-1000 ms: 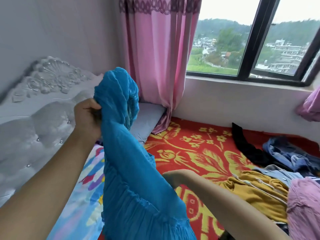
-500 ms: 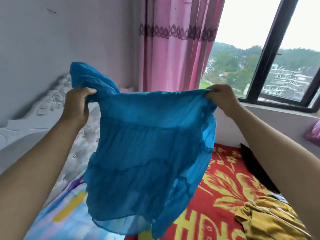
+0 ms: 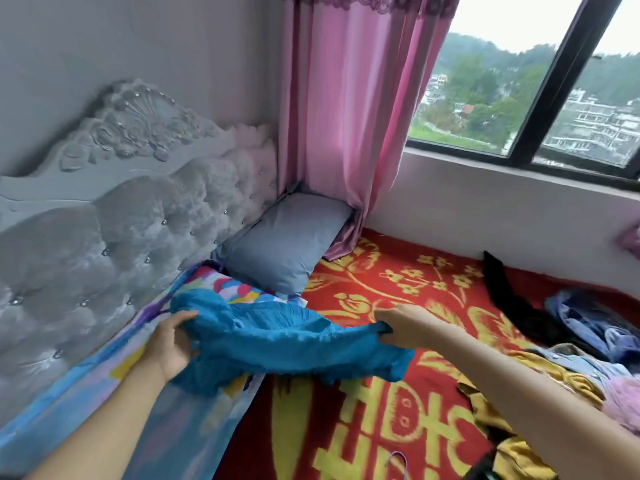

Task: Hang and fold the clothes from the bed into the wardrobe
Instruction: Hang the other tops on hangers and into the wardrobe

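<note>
A single wide-angle view comes from the person's head and looks forward and down across the bed (image 3: 381,282). Both forearms enter from the bottom corners. The left hand (image 3: 169,344) and right hand (image 3: 408,323), each gripping a blue garment (image 3: 284,344), sit close below the lens near centre. The headboard (image 3: 104,220) runs along the left and the window (image 3: 485,98) lies far right. Straight lines bend toward the edges.

Crumpled blue skirt (image 3: 284,344), stretched above bed (image 3: 398,427)
</note>
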`<state>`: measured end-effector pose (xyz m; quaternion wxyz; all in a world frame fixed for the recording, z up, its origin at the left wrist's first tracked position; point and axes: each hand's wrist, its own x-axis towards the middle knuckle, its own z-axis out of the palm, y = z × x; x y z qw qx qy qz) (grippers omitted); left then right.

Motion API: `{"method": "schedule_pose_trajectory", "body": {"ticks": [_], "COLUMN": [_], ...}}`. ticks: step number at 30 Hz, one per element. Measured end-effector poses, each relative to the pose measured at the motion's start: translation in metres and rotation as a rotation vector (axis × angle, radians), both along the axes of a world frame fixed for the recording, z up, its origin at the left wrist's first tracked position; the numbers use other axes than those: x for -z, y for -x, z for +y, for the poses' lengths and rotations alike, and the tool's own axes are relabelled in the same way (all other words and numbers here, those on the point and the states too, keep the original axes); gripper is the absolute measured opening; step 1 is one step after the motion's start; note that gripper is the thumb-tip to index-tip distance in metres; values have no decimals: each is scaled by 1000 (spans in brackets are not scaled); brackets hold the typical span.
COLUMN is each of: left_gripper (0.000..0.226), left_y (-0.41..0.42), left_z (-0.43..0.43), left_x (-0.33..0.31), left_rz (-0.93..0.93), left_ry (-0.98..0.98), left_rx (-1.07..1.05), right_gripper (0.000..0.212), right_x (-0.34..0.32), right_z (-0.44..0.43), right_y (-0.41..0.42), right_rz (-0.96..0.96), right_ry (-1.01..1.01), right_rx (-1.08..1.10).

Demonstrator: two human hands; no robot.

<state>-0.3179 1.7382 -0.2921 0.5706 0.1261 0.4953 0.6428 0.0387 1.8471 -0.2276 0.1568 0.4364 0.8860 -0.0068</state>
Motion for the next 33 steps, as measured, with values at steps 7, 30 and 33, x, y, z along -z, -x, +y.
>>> {"method": "schedule_pose_trajectory", "body": {"ticks": [7,30,33], "left_gripper": [18,30,61], "left_y": [1,-78,-131], "left_z": [-2,-17,-3], "left_x": [33,113,97], "left_rz": [-58,1310,477], "left_ry": [-6,702,676], "left_rx": [-160,545,550], "right_gripper": [29,31,26], "right_x": [76,112,106], "right_z": [-37,-100,-105], "right_y": [-8,19,21], "right_rz": [-111,49,86], "right_ry": [277,-483,-511], "right_rx": [-36,-209,-210]}}
